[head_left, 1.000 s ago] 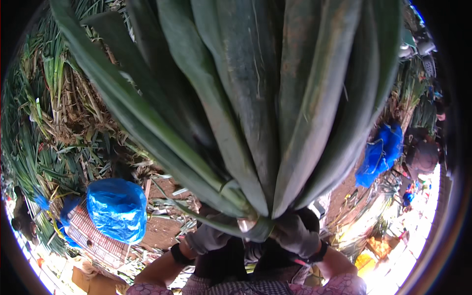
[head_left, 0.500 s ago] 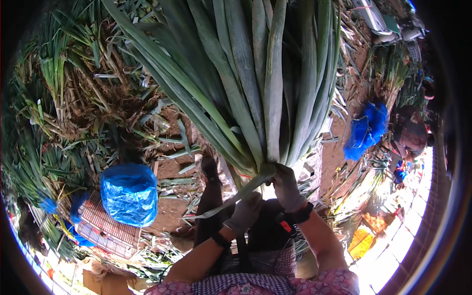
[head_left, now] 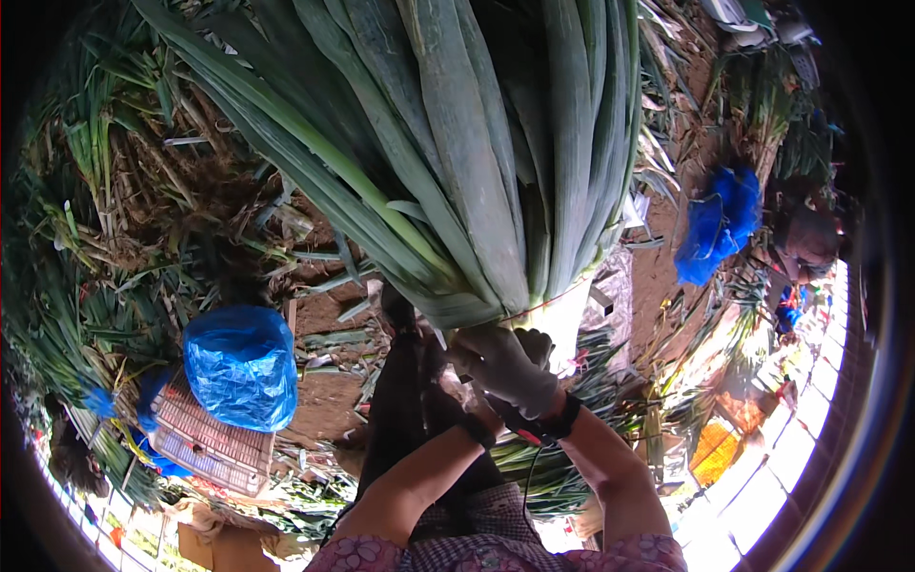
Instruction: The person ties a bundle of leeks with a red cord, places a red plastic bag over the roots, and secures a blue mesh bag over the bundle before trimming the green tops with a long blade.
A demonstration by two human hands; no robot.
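A thick bundle of big green onions [head_left: 467, 181] stands before me, its leaves fanning away and its pale stalks [head_left: 564, 329] towards me. A flat green leaf strip [head_left: 459, 311] lies round the bundle where the leaves gather. Just below that band my gloved hands cross. On top, my right hand [head_left: 510, 370] reaches leftward with its fingers curled against the bundle. My left hand [head_left: 538, 345] passes beneath it, mostly hidden, with bent fingers showing on the right. Both look closed on the strip's ends, which the gloves largely cover.
Heaps of green onions with roots [head_left: 143, 181] cover the left side. A blue plastic bag [head_left: 240, 367] sits on a wire-mesh crate [head_left: 214, 439]. To the right lie a blue bundle of plastic [head_left: 720, 226] and a yellow net bag [head_left: 715, 453]. Loose leaves litter the brown ground.
My right hand has moved left and down across my left hand, so the two now overlap. The strip's long free tail has gone from sight. The bundle appears slightly larger and shifted left.
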